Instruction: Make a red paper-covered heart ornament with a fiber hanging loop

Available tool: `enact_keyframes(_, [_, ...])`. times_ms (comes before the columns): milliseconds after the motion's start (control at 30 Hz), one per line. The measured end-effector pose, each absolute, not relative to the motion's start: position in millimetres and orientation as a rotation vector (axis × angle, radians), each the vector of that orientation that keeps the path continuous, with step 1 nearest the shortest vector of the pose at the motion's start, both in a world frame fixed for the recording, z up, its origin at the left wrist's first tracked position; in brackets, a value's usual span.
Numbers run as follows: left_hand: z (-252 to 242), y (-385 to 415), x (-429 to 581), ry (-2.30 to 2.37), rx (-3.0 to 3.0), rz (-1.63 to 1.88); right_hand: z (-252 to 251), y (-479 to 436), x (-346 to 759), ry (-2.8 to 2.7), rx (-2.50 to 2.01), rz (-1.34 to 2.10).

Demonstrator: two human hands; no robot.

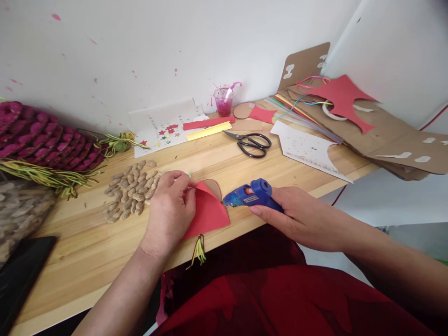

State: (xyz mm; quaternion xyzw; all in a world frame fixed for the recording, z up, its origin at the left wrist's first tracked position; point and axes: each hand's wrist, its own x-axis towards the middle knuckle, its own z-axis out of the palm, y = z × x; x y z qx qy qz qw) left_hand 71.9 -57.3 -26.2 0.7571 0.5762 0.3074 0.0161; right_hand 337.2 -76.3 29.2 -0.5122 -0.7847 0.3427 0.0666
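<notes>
A blue hot glue gun (254,193) is in my right hand (294,212), its nozzle at the right edge of a piece of red paper (208,212). My left hand (171,200) pinches the upper left edge of that paper, which is partly lifted off the table. Beneath its upper edge shows a round brown cardboard disc (213,186); the rest of the disc is hidden. A yellow-green and dark tassel (199,252) hangs below the paper at the table's front edge. A small bit of bright green shows beside my left fingertips.
Peanuts (131,189) lie left of my left hand. Black-handled scissors (252,143), red and yellow strips (209,131) and a pink paint cup (223,101) are behind. Cardboard and paper scraps (392,135) fill the right; a magenta peanut-covered object (42,140) and a black object (26,275) stand left.
</notes>
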Motion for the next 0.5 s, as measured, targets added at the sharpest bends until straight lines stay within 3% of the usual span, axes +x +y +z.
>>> enact_keyframes(133, [-27, -64, 75, 1.804, 2.259, 1.009, 32, -75, 344, -2.250, -1.567, 1.108])
enact_keyframes(267, [-30, -77, 80, 1.754, 2.326, 1.094, 23, -75, 353, -1.745, -1.588, 1.445])
enact_keyframes(500, [-50, -91, 78, 1.535, 2.653, 0.860, -4, -75, 354, -1.268, -1.358, 1.685])
